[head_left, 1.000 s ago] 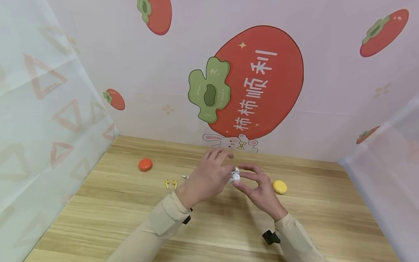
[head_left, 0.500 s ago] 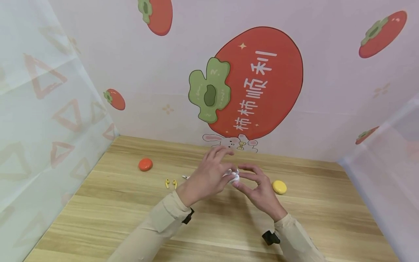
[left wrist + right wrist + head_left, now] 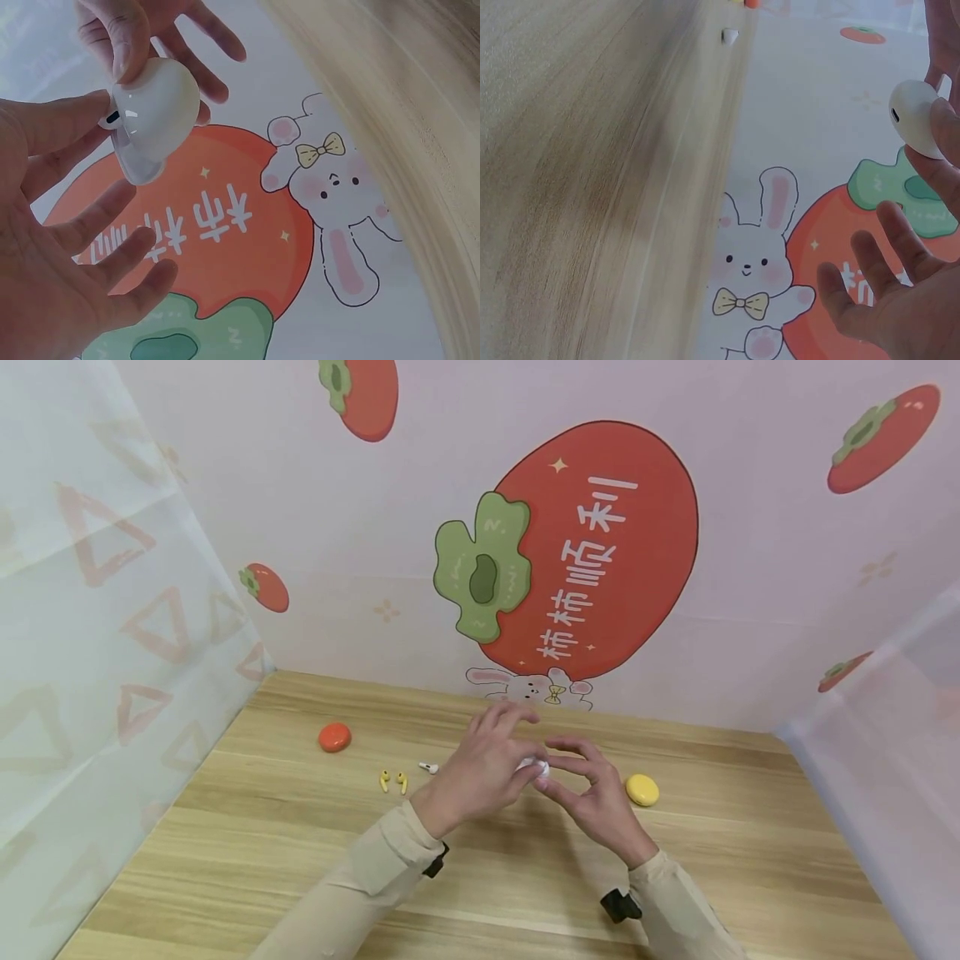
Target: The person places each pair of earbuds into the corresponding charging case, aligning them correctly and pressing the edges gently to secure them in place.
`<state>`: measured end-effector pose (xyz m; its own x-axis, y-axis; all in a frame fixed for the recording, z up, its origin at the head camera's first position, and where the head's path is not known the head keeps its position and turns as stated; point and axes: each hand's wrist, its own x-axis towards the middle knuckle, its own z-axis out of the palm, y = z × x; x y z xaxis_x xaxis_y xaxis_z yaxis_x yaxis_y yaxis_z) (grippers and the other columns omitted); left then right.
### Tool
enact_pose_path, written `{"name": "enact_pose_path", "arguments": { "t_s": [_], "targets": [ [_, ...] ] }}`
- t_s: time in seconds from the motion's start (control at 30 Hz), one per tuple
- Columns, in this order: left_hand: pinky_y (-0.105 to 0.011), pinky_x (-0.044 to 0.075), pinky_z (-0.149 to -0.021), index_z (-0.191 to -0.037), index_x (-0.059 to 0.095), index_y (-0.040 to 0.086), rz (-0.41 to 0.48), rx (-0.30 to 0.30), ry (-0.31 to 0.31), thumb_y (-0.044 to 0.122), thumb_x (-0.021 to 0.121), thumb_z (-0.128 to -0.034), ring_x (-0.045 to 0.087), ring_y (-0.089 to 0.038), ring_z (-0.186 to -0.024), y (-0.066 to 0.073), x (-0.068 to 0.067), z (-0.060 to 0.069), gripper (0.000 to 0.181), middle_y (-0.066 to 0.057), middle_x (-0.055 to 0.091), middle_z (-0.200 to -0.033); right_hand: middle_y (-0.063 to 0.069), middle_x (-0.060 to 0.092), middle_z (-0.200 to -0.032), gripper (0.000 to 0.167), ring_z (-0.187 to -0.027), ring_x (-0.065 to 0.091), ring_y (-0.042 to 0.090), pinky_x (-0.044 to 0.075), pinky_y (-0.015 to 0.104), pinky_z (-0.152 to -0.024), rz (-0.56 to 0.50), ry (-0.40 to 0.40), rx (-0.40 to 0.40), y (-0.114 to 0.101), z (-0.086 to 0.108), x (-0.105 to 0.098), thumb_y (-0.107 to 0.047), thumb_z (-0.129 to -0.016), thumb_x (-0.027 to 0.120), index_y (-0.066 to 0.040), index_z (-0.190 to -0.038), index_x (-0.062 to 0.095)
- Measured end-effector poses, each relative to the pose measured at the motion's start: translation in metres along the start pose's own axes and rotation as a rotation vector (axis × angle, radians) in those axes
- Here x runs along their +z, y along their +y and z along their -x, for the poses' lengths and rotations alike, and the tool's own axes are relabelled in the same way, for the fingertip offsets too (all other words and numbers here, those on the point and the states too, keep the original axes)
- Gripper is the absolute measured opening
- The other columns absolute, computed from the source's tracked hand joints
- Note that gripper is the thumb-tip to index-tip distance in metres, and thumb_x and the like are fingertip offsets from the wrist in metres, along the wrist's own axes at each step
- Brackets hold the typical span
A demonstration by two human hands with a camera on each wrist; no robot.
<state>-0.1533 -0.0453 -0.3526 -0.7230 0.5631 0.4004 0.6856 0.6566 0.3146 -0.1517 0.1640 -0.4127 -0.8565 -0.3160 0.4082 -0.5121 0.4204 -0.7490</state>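
Observation:
My right hand (image 3: 597, 793) holds a small rounded white earbud case (image 3: 161, 101) by its sides, above the table. The case's lid (image 3: 141, 165) stands open in the left wrist view. My left hand (image 3: 480, 772) is at the case's opening, its thumb and index finger pinching a white earbud (image 3: 112, 118) with a dark mark. The other left fingers are spread. How deep the earbud sits in the case is hidden. In the right wrist view the case (image 3: 916, 118) shows its rounded outer side, with a dark slot.
Left of my hands lie another white earbud (image 3: 428, 767) and two yellow earbuds (image 3: 385, 781). A red round case (image 3: 334, 737) sits farther left, a yellow round case (image 3: 642, 789) to the right. A printed wall (image 3: 360, 635) closes off the table's back edge.
My left hand has shifted slightly right, and its thumb and index finger now cover more of the case. More of the loose white earbud on the table shows. My right hand has stayed in place.

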Motion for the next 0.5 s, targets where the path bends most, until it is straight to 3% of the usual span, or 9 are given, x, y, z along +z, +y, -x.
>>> {"name": "enact_pose_path", "arguments": {
  "t_s": [0.13, 0.5],
  "targets": [
    [-0.054, 0.037, -0.109, -0.104, 0.081, 0.021, -0.020, -0.008, 0.015, 0.024, 0.073, -0.0953, 0.040, -0.033, -0.136, 0.0018, 0.0006, 0.0005, 0.012, -0.006, 0.056, -0.136, 0.014, 0.062, -0.131, 0.031, -0.126, 0.055, 0.030, 0.041, 0.060, -0.101, -0.001, 0.001, 0.001, 0.0008, -0.0004, -0.0003, -0.011, -0.085, 0.083, -0.012, -0.116, 0.078],
    [-0.055, 0.038, -0.106, -0.097, 0.082, 0.022, 0.032, -0.030, 0.078, 0.022, 0.076, -0.0929, 0.044, -0.032, -0.132, 0.0000, 0.0049, 0.0009, 0.008, -0.007, 0.060, -0.131, 0.008, 0.062, -0.130, 0.030, -0.126, 0.053, 0.029, 0.040, 0.059, -0.100, -0.004, 0.002, 0.004, 0.0021, -0.0006, 0.0003, -0.014, -0.087, 0.082, -0.014, -0.116, 0.078]
  ]
}}
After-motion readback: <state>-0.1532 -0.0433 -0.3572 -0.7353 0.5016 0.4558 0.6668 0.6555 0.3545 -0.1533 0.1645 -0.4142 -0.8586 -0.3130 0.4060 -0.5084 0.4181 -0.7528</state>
